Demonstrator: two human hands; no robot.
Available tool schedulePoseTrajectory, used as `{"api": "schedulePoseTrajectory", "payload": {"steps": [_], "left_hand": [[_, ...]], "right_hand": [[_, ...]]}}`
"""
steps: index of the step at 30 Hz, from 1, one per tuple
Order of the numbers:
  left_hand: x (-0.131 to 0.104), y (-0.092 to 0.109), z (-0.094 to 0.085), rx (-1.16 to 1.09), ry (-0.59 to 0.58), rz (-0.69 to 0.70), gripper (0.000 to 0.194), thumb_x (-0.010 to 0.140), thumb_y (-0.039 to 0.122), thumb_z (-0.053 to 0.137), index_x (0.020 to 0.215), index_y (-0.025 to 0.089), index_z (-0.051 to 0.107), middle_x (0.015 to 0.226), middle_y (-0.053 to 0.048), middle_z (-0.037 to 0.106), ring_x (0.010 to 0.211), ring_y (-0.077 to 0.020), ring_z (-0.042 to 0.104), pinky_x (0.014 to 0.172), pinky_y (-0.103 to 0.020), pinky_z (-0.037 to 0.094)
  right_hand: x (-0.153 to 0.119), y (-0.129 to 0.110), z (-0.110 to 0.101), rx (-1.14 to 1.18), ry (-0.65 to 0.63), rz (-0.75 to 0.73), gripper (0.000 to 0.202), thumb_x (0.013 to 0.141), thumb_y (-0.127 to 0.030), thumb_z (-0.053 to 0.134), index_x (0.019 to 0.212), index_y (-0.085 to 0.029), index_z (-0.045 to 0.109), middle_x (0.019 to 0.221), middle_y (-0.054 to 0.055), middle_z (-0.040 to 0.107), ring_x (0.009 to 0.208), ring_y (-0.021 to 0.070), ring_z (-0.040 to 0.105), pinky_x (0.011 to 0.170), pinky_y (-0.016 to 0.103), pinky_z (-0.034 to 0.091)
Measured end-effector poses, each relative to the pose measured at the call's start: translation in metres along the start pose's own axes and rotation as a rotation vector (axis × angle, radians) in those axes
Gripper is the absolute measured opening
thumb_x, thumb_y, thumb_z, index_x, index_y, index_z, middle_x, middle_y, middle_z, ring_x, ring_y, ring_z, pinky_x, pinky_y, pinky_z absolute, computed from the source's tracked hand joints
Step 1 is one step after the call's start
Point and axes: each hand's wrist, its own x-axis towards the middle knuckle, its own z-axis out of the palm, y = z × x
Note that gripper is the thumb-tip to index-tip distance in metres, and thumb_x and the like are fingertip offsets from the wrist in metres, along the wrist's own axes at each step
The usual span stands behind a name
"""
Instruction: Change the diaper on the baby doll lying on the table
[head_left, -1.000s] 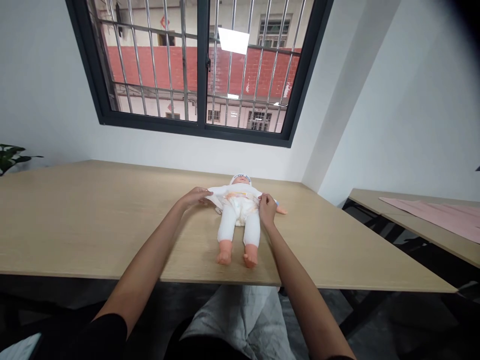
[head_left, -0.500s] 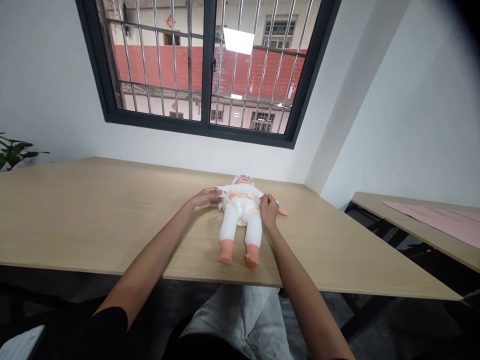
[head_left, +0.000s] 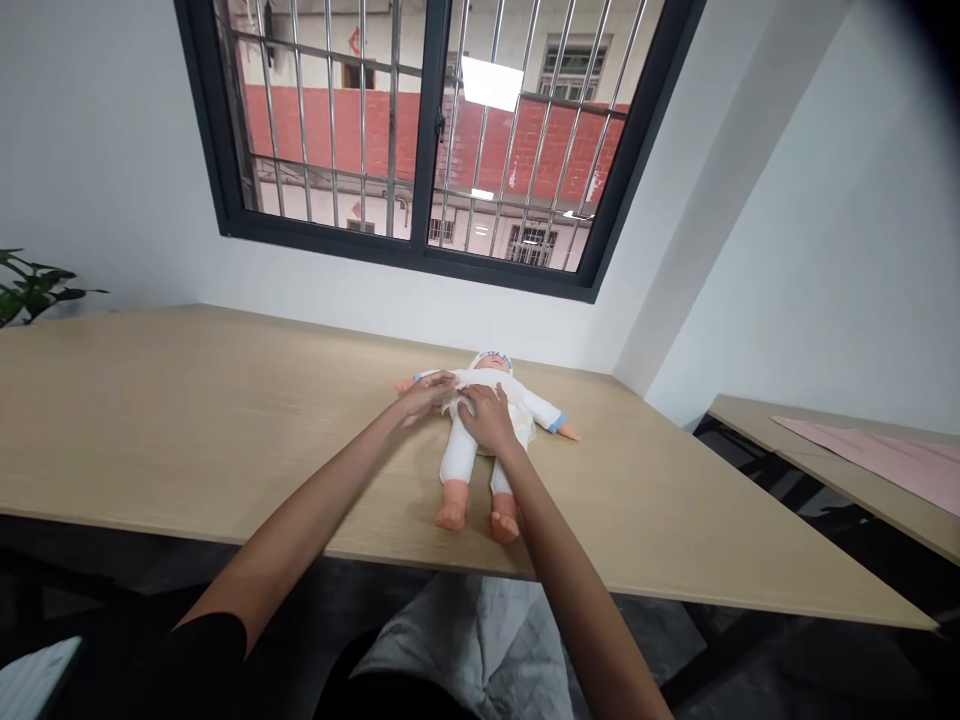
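A baby doll (head_left: 458, 462) lies on its back on the light wooden table, feet towards me. It wears white clothes with blue cuffs, a white cap and a white diaper (head_left: 523, 428) round its hips. At the left side of its waist my left hand (head_left: 426, 397) has its fingers closed on the diaper's edge. My right hand (head_left: 489, 418) reaches across the doll's belly to the same side, fingers bent and gripping the diaper there. This hand covers much of the diaper's front, and the fingertips are partly hidden.
The table (head_left: 247, 420) runs wide to both sides, its near edge just beyond the doll's feet. Behind it is a wall with a barred window (head_left: 420, 250). A pink cloth (head_left: 870, 455) lies on another table at right. A plant (head_left: 37, 290) is at far left.
My right hand has moved left from the doll's right-side hip across its belly to beside my left hand. The doll's blue-cuffed arm at right now shows. My left hand has shifted slightly inward.
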Motion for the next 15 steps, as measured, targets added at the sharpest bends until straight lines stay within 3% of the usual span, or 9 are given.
{"api": "schedulePoseTrajectory", "payload": {"steps": [2,7,11,15], "left_hand": [[0.001,-0.005,-0.004,0.037,0.0,-0.083,0.043,0.062,0.043,0.073,0.093,0.019,0.056,0.084,-0.001,0.062,0.071,-0.011,0.057,0.063,-0.023,0.042],[0.005,-0.018,-0.011,0.155,-0.051,-0.286,0.037,0.055,0.039,0.076,0.072,0.012,0.056,0.063,-0.002,0.059,0.053,-0.0112,0.053,0.052,-0.026,0.042],[0.007,-0.013,-0.021,0.262,-0.034,-0.268,0.031,0.053,0.032,0.075,0.065,0.014,0.053,0.051,0.002,0.055,0.043,-0.0083,0.047,0.044,-0.022,0.036],[0.002,0.002,-0.029,0.359,-0.046,-0.206,0.029,0.055,0.026,0.071,0.078,0.014,0.057,0.05,0.003,0.056,0.045,-0.0106,0.051,0.046,-0.021,0.036]], "right_hand": [[-0.003,0.003,0.0,-0.016,-0.001,-0.02,0.032,0.085,-0.024,0.042,0.114,-0.023,0.056,0.118,0.005,0.058,0.115,0.019,0.046,0.109,0.046,0.003],[-0.004,0.004,-0.001,-0.047,-0.019,-0.028,0.033,0.087,-0.025,0.039,0.115,-0.023,0.056,0.119,0.005,0.058,0.115,0.0201,0.045,0.108,0.047,0.008],[0.011,0.001,0.005,-0.156,-0.047,-0.008,0.029,0.085,-0.025,0.042,0.104,-0.02,0.063,0.108,0.008,0.063,0.11,0.0248,0.047,0.102,0.049,0.02],[0.035,-0.006,0.025,-0.281,-0.173,-0.009,0.017,0.078,-0.025,0.053,0.081,-0.023,0.07,0.082,0.008,0.068,0.102,0.0287,0.05,0.105,0.054,0.008]]}}
